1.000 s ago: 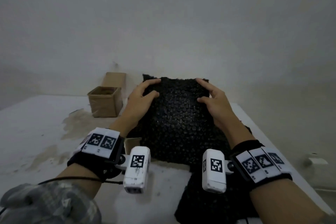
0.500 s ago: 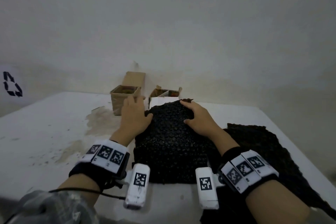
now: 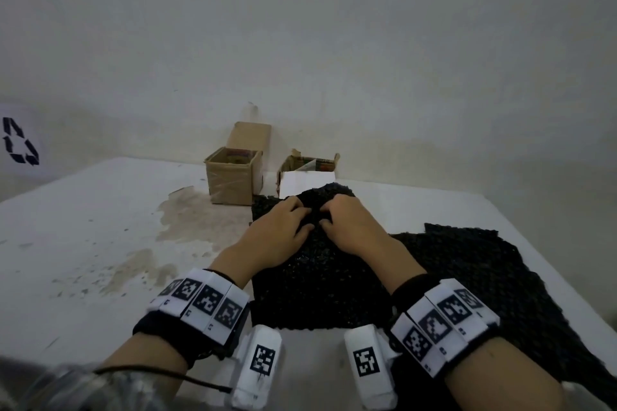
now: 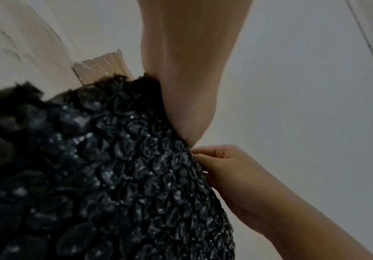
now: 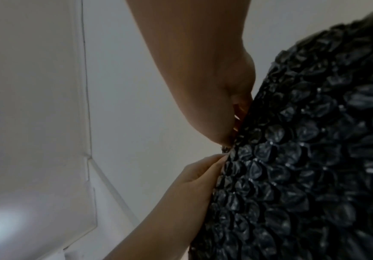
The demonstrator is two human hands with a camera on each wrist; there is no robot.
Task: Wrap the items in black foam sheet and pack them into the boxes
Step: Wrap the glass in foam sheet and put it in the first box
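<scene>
We've brought both hands, left and right, together from the sheet's sides, fingers now pinching its far middle — fold starting, boxes still waiting.

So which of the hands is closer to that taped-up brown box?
Left. The left hand grips the black sheet just in front of the brown box; the right hand grips the sheet on its far side, farther off.

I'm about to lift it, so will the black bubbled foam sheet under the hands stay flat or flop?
Probably floppy: the black bubbled foam sheet bunches where both hands gather it. Likely light, and its glossy bubbles may feel slightly slick.
</scene>
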